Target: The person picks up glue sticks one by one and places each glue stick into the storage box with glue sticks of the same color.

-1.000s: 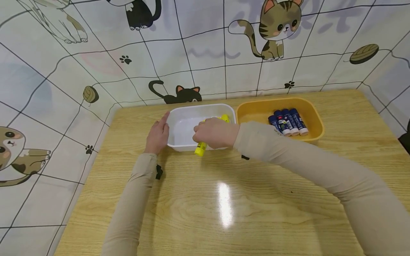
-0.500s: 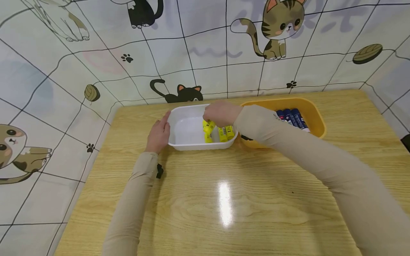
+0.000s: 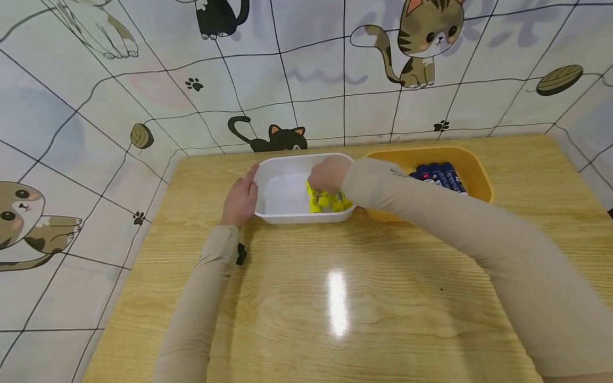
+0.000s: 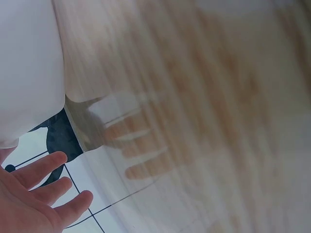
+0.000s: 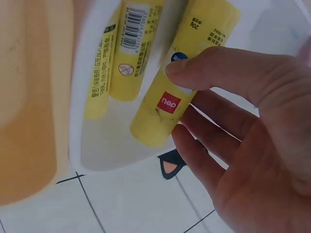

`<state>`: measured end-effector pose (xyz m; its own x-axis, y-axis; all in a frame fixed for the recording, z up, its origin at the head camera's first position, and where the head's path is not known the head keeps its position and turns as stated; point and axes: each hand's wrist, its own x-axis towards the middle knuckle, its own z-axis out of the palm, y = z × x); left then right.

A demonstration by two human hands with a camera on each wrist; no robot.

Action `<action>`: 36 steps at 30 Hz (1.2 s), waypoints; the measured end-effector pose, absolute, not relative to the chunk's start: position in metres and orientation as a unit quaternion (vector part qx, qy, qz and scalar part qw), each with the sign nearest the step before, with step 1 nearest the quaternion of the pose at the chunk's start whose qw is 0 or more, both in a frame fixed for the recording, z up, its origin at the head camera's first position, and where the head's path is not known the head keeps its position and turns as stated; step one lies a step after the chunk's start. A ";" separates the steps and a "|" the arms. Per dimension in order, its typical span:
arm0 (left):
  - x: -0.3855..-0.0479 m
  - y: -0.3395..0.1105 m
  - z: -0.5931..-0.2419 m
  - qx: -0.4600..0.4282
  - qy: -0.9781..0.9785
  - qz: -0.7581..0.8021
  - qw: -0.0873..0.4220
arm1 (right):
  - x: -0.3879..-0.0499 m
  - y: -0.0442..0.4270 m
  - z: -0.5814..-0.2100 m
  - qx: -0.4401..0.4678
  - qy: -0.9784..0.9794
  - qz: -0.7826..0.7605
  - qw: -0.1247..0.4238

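Note:
In the head view, my left hand (image 3: 241, 201) rests against the left end of a white plastic tray (image 3: 282, 218). Its fingers look straight in the left wrist view, beside the tray wall (image 4: 29, 73). My right hand (image 3: 330, 174) is over the right half of the tray. Up close in the right wrist view, thumb and fingers pinch a yellow glue stick (image 5: 167, 99) with a red label. Two more yellow glue sticks (image 5: 133, 58) lie beside it in the tray. From the head, the right hand hides part of the yellow group (image 3: 314, 201).
A yellow-orange tray (image 3: 481, 173) stands right of the white one, holding several dark blue glue sticks (image 3: 438, 174) with white ends. My right forearm crosses over its front. Both trays sit on a wooden table (image 3: 287, 298) near a wall sheet printed with cats (image 3: 311, 80).
My right hand has carried the yellow glue stick from above the tray's front rim back into its right side. The left hand has stayed at the left end.

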<state>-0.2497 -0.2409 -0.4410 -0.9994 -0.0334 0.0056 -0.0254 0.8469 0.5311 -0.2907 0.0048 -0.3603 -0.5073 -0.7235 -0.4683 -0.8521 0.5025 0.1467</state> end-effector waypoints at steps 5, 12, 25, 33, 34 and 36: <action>-0.250 -0.241 -0.441 0.015 -0.961 -0.276 0.006 | -0.282 -0.002 -0.366 -0.492 0.823 0.219 0.180; -0.250 -0.241 -0.441 0.017 -0.961 -0.275 0.004 | -0.277 -0.007 -0.371 -0.510 0.819 0.201 0.172; -0.250 -0.239 -0.442 0.019 -0.961 -0.275 0.005 | -0.269 0.011 -0.344 -0.461 0.869 0.069 0.167; -0.251 -0.240 -0.443 0.017 -0.960 -0.278 0.008 | -0.244 0.035 -0.339 -0.459 0.874 0.031 0.154; -0.251 -0.240 -0.443 0.016 -0.960 -0.280 0.010 | -0.241 0.039 -0.340 -0.463 0.873 0.026 0.147; -0.252 -0.241 -0.444 0.013 -0.960 -0.279 0.012 | -0.235 0.045 -0.339 -0.464 0.875 0.013 0.141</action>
<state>-0.2517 -0.2406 -0.4441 -0.9994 -0.0321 0.0164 -0.0183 0.8437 0.5365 -0.2354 0.0451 -0.3388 -0.5302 -0.8073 -0.2591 -0.8145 0.5699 -0.1087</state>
